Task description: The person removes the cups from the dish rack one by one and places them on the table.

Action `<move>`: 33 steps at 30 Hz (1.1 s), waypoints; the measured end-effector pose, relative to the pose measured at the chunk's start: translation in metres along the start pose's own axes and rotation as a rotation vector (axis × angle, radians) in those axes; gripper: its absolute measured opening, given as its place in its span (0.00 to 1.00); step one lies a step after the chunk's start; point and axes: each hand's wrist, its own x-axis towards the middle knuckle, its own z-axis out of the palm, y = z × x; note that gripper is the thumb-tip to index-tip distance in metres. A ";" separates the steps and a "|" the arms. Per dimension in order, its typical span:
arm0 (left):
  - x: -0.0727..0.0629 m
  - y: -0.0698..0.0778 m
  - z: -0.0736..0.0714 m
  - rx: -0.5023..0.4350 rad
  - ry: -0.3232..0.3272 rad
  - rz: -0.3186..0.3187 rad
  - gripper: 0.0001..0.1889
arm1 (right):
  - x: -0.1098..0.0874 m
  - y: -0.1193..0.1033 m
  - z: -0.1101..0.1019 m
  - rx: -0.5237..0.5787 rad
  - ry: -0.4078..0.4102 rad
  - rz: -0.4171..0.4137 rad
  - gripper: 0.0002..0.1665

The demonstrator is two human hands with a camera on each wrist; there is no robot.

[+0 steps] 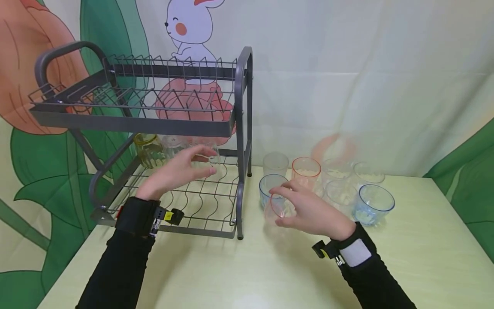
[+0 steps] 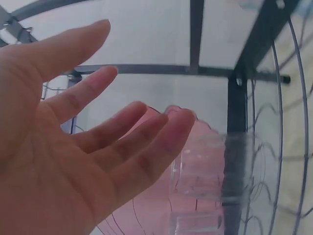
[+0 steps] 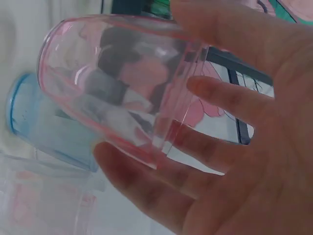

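Printed cloth backdrop (image 1: 328, 77), cartoon rabbit (image 1: 191, 25) on it, behind a pale wood-look table (image 1: 239, 274). Two-tier grey metal dish rack (image 1: 133, 125) stands at left; lower tier holds a yellow tumbler (image 1: 149, 150) and clear tumblers beside it. Left hand (image 1: 179, 169) is inside the lower tier: fingers parted and only slightly bent, thumb well clear of them, palm holding nothing. Nearest to its fingertips, a clear tumbler (image 2: 203, 169); whether skin meets it, cannot tell. Right hand (image 1: 308, 210) is over the table, just right of the rack, with a pink-rimmed tumbler (image 3: 117, 83) in its grip: thumb along one side, fingers curved round the other, spread about as wide as the tumbler, gap between it and the palm. Cannot tell whether its base meets the table. Just behind it, a blue-rimmed tumbler (image 1: 268, 195); farther back, a frosted-looking tumbler (image 1: 275, 163) and a red-rimmed tumbler (image 1: 305, 169). Clear glasses (image 1: 341, 195) cluster to the right, and a light-blue tumbler (image 1: 372, 208) stands at that group's right front. Both forearms in black sleeves (image 1: 119, 262), dark bands at the wrists.
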 end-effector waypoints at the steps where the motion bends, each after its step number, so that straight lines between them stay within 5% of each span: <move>1: 0.003 0.000 -0.002 0.026 0.004 0.007 0.26 | 0.002 0.000 0.002 -0.007 -0.010 -0.001 0.37; 8: 0.022 -0.003 -0.011 0.182 0.028 0.085 0.25 | 0.010 0.000 0.016 -0.063 -0.073 0.019 0.38; 16: 0.042 -0.010 -0.009 0.509 0.113 0.143 0.31 | 0.015 -0.005 0.030 -0.112 -0.074 -0.035 0.32; 21: 0.052 -0.016 -0.008 0.530 0.137 0.169 0.40 | 0.017 -0.012 0.035 -0.157 -0.077 0.008 0.32; 28: 0.068 -0.014 -0.005 0.511 0.129 0.068 0.41 | 0.019 -0.023 0.039 -0.199 -0.104 0.074 0.31; 33: 0.074 -0.020 0.002 0.612 0.181 0.064 0.38 | 0.022 -0.025 0.045 -0.215 -0.111 0.087 0.29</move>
